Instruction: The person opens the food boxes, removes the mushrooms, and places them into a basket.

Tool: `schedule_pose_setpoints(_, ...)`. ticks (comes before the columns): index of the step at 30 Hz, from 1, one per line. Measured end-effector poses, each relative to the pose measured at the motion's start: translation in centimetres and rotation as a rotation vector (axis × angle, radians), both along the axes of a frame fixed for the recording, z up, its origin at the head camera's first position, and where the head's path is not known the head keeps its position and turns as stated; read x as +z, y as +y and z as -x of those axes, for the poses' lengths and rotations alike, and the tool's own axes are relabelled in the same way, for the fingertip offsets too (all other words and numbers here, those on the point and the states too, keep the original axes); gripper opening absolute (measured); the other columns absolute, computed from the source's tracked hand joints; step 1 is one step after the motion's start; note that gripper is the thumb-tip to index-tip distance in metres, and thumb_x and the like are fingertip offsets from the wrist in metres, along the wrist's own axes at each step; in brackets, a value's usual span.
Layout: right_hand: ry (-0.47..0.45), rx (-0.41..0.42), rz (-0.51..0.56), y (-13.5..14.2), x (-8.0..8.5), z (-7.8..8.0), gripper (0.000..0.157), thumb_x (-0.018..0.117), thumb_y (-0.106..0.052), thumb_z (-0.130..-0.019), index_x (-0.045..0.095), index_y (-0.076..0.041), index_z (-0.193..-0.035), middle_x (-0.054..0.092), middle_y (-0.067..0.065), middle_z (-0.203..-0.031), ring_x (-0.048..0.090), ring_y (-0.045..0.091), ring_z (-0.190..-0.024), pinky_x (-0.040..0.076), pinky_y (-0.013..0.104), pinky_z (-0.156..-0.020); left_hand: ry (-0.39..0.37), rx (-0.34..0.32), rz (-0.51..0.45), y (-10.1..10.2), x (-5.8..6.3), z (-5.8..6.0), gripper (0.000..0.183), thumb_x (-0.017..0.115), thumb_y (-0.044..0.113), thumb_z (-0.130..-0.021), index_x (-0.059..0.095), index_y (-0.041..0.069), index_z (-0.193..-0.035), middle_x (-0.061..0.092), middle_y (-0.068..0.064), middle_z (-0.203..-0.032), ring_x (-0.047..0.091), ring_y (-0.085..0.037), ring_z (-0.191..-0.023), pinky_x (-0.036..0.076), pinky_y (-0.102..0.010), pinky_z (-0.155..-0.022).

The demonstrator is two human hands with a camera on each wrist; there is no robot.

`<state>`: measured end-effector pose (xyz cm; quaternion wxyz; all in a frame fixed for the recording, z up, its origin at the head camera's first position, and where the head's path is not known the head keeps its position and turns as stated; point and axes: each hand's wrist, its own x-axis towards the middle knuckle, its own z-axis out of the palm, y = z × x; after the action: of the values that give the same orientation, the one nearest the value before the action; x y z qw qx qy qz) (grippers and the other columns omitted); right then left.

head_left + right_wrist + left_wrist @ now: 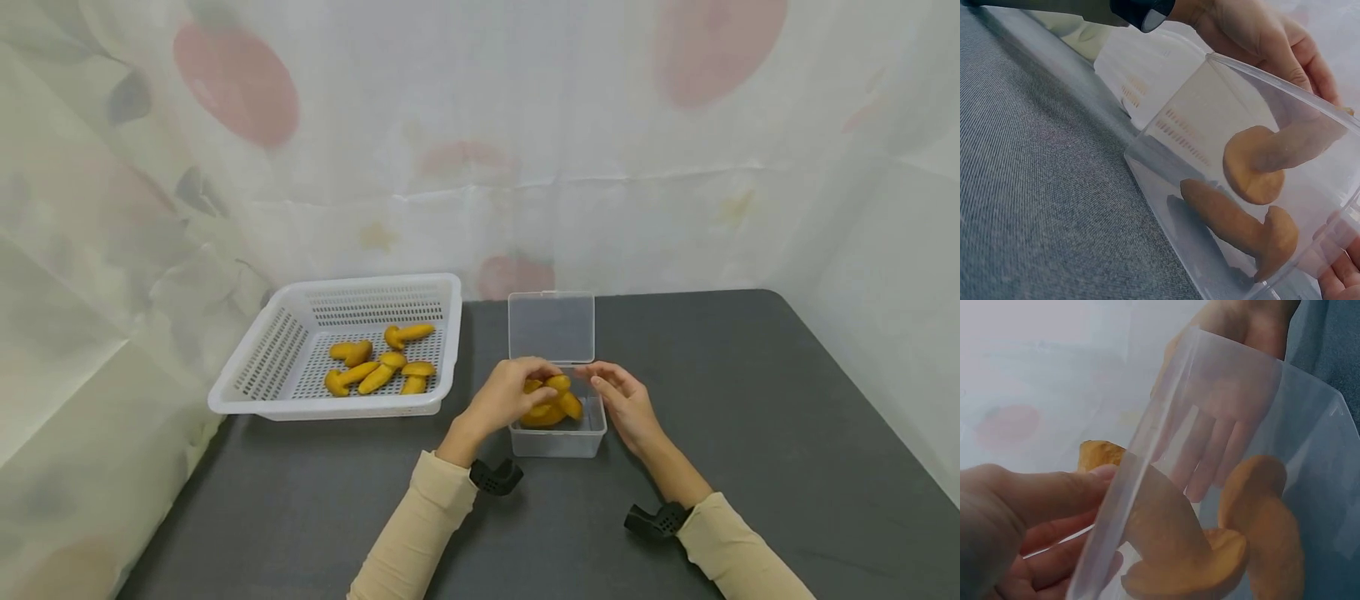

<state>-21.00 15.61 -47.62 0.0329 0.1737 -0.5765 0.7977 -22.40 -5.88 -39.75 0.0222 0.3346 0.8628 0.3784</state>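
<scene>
A clear plastic box (557, 444) holds yellow-brown mushrooms. My left hand (517, 389) is over its left side and pinches one mushroom (1297, 145) by the stem end, between thumb and fingers. That mushroom's cap points down inside the box, as the left wrist view shows through the wall. Another mushroom (1230, 220) lies on the box floor. My right hand (624, 407) is at the box's right back side, its fingers extended and loosely bent, holding nothing; in the left wrist view, those fingers (1210, 447) show through the clear plastic.
The box's hinged lid (551, 327) stands raised at the back. To the left, a white perforated basket (322, 408) contains several more mushrooms (382, 372). Both sit on a dark grey table (750, 417). A printed curtain (465, 100) hangs behind the table.
</scene>
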Motion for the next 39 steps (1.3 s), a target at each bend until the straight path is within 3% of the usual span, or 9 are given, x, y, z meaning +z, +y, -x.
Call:
schedule_pose_setpoints(5, -0.001, -0.018, -0.001, 0.0, -0.2, 0.0, 0.022, 0.047, -0.003, -0.100, 0.060, -0.007, -0.117, 0.072, -0.012, -0.110, 0.064, 0.000, -0.109, 0.048, 0.010, -0.097, -0.014, 0.024, -0.037, -0.2, 0.3, 0.0, 0.027, 0.067, 0.017, -0.090, 0.067, 0.008, -0.116, 0.071, -0.008, -0.113, 0.068, -0.020, -0.104, 0.057, -0.034, -0.095)
schedule_pose_setpoints(9, 0.005, -0.021, 0.011, 0.0, -0.2, 0.1, 0.023, 0.048, -0.002, -0.099, 0.063, -0.010, -0.116, 0.072, -0.011, -0.109, 0.065, 0.001, -0.107, 0.049, 0.011, -0.096, 0.025, 0.045, -0.066, -0.6, 1.2, -0.1, 0.029, 0.069, 0.016, -0.088, 0.066, 0.007, -0.115, 0.071, -0.009, -0.112, 0.068, -0.021, -0.102, 0.057, -0.036, -0.093)
schedule_pose_setpoints(16, 0.043, -0.036, 0.002, 0.0, -0.2, 0.1, 0.022, 0.048, 0.002, -0.098, 0.059, 0.001, -0.117, 0.071, -0.009, -0.109, 0.066, 0.002, -0.106, 0.050, 0.012, -0.097, 0.101, 0.071, -0.118, -1.6, 2.7, 0.0, 0.027, 0.070, 0.017, -0.087, 0.068, 0.008, -0.112, 0.072, -0.008, -0.107, 0.069, -0.021, -0.099, 0.057, -0.039, -0.091)
schedule_pose_setpoints(26, 0.026, -0.047, -0.019, 0.0, -0.2, 0.1, 0.021, 0.050, -0.001, -0.098, 0.059, -0.001, -0.117, 0.070, -0.011, -0.110, 0.066, 0.001, -0.107, 0.050, 0.012, -0.096, 0.176, 0.108, -0.090, -3.4, 4.6, 0.1, 0.039, 0.069, 0.017, -0.088, 0.064, 0.005, -0.125, 0.071, -0.011, -0.113, 0.070, -0.022, -0.101, 0.058, -0.034, -0.089)
schedule_pose_setpoints(35, 0.014, -0.038, -0.018, 0.0, -0.1, 0.0, 0.021, 0.050, -0.001, -0.098, 0.061, -0.007, -0.116, 0.070, -0.012, -0.110, 0.066, 0.000, -0.107, 0.050, 0.011, -0.096, 0.250, 0.128, -0.119, -5.0, 6.1, 0.6, 0.036, 0.071, 0.013, -0.086, 0.066, 0.003, -0.120, 0.070, -0.013, -0.103, 0.069, -0.025, -0.094, 0.059, -0.035, -0.086)
schedule_pose_setpoints(39, 0.015, -0.037, -0.021, 0.1, 0.0, 0.0, 0.021, 0.050, -0.001, -0.098, 0.060, -0.007, -0.116, 0.070, -0.012, -0.110, 0.066, 0.000, -0.107, 0.050, 0.011, -0.096, 0.242, 0.168, -0.117, -5.8, 6.6, 0.8, 0.035, 0.072, 0.016, -0.086, 0.067, 0.006, -0.119, 0.072, -0.012, -0.103, 0.070, -0.026, -0.094, 0.059, -0.038, -0.087)
